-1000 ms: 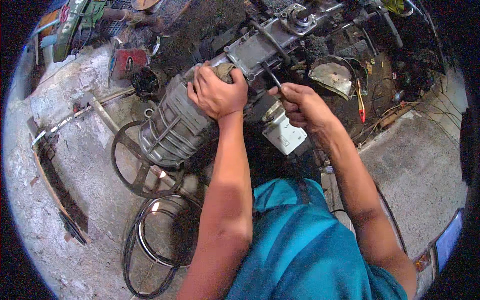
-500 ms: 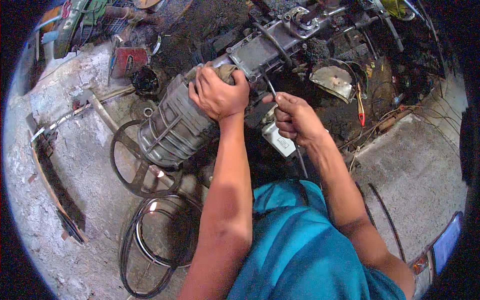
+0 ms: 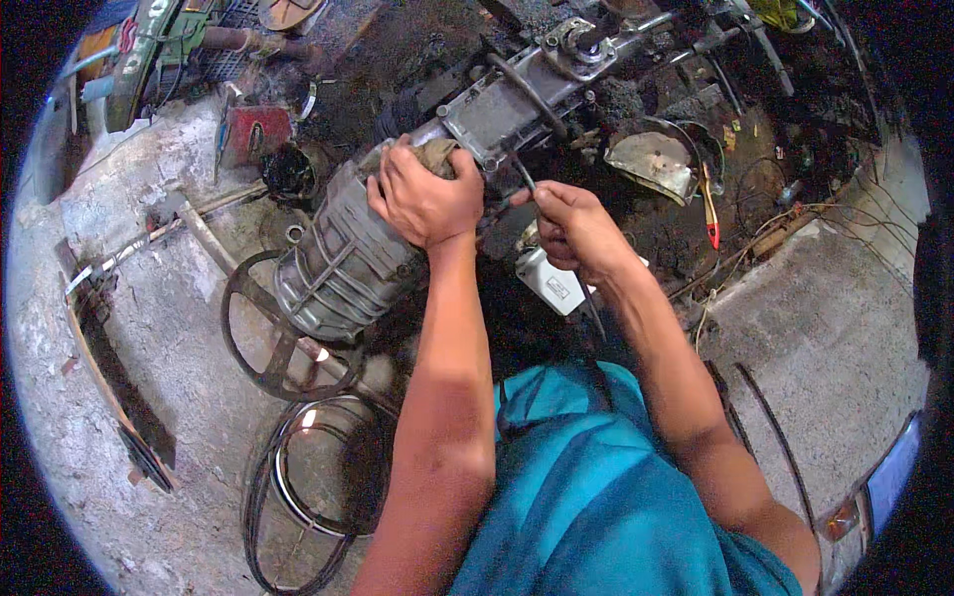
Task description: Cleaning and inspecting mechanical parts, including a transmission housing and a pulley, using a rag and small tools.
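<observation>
A grey ribbed metal gearbox casing lies ahead of me, stretching from near left to far right. Against its upper side, my left hand is closed over a bunched brownish rag. My right hand grips a long thin metal rod beside the casing. The rod's upper end meets the casing's right side, where the exact contact is hard to see. Its lower end sticks out below my fist, and the index finger reaches toward the casing.
A steering wheel-like ring and coiled dark hoses lie on the concrete at left. Below my right hand sits a white container. A red-tipped brush and a metal cover lie right. A dark can stands left.
The whole view has shifted slightly, so everything sits a little further left. My left hand keeps its hold on the rag; the rod in my right hand is tilted a little more.
</observation>
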Motion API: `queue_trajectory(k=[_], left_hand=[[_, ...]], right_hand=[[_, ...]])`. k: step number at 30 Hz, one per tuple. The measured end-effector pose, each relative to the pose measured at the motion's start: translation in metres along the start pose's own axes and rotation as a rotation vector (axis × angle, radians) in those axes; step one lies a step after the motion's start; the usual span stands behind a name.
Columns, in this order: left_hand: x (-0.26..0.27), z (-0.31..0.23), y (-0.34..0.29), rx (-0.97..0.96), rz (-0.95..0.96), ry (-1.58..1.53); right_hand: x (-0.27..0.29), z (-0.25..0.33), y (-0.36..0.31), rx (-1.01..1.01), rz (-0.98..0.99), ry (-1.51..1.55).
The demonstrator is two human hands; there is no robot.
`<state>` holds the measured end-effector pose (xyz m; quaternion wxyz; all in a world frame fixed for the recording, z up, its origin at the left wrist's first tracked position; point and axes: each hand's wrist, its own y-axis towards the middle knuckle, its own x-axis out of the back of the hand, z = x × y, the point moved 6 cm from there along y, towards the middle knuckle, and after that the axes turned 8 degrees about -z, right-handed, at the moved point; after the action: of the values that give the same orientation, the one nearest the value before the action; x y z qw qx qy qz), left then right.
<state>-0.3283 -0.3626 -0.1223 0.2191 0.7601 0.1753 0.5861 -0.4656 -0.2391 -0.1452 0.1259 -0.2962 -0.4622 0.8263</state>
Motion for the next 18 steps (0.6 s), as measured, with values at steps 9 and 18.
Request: queue_trajectory(k=[9, 18], left_hand=[[0.003, -0.001, 0.001, -0.024, -0.034, -0.015], [-0.002, 0.001, -0.001, 0.036, 0.077, -0.024]], right_hand=[[-0.001, -0.011, 0.01, 0.108, -0.066, 0.057], [0.011, -0.023, 0.036, 0.608, -0.356, -0.285]])
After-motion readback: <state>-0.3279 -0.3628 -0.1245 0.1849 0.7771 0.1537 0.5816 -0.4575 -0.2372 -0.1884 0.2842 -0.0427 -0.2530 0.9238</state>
